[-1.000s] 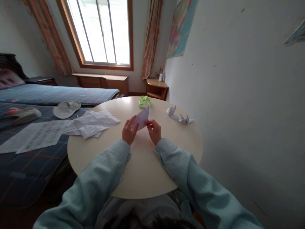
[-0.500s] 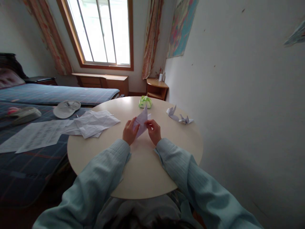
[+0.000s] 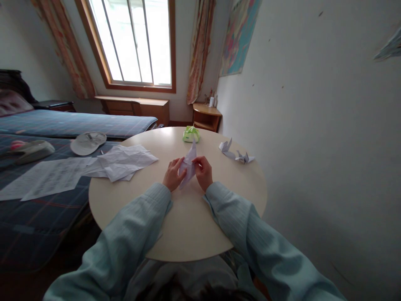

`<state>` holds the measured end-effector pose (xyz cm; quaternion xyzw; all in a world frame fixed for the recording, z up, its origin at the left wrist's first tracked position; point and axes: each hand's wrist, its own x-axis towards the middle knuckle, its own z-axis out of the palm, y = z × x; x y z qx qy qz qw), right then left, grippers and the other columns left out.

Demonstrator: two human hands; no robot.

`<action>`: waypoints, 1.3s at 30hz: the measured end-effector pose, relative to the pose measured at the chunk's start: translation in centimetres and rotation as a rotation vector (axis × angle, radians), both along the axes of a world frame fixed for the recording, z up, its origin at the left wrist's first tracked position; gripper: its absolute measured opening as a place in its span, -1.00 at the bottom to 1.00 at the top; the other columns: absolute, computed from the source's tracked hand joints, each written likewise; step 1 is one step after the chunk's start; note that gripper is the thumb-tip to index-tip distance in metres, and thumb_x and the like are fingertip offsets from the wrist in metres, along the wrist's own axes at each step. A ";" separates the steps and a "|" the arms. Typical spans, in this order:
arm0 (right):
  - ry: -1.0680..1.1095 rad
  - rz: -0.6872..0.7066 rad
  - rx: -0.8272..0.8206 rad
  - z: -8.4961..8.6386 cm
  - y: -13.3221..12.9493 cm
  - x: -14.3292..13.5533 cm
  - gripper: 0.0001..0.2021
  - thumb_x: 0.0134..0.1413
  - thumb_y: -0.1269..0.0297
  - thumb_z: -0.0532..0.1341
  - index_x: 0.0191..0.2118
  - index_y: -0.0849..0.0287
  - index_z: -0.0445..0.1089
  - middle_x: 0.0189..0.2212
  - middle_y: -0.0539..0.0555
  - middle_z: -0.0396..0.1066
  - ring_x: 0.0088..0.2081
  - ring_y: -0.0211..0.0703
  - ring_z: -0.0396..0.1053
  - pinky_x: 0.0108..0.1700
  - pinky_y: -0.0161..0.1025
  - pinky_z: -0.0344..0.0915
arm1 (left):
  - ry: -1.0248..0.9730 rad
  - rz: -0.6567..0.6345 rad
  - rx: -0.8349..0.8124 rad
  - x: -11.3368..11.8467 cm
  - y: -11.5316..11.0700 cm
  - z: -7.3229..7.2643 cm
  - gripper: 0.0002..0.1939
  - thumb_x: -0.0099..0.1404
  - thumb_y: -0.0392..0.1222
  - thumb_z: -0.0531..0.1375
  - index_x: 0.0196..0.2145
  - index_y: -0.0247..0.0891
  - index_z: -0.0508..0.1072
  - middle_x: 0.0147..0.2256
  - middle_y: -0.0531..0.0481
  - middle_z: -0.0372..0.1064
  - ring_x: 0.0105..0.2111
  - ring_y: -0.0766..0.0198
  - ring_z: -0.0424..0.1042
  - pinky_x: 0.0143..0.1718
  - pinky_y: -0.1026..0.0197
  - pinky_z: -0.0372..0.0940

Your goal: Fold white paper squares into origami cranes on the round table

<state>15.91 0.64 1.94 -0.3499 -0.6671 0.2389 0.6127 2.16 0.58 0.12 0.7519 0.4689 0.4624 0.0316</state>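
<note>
A folded sheet of white paper [image 3: 188, 166] with a pointed top is held between my two hands over the middle of the round table [image 3: 191, 225]. My left hand [image 3: 174, 174] grips its left side, thumb on the near face. On the other side, my right hand [image 3: 203, 171] pinches the right edge between thumb and fingers. The fingers behind the paper are partly hidden. To the right on the table sit two folded paper figures, one [image 3: 226, 147] with upright points and a smaller one [image 3: 243, 158] beside it.
A green tissue pack [image 3: 191, 133] stands at the table's far side. Loose white sheets [image 3: 125, 161] overlap the table's left edge and the bed [image 3: 37, 221]. A white cap [image 3: 88, 143] lies on the bed. The wall [image 3: 319, 159] borders the table's right side.
The folded paper has narrowed and turned more upright between my hands. My left hand has shifted slightly right, its thumb now farther across the paper. The other things have stayed put.
</note>
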 end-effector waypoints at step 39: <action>-0.091 -0.088 0.169 -0.2 0.3 -0.2 -0.80 -0.12 0.55 -0.04 -0.40 0.18 0.25 -0.43 0.01 0.24 -0.36 -0.28 0.22 -0.37 -0.35 0.20 | 0.001 0.061 -0.010 -0.1 -0.3 0.4 -0.53 0.15 -0.20 -0.05 0.03 -0.35 0.13 -0.10 -0.16 0.25 -0.10 0.19 0.20 -0.07 0.11 0.17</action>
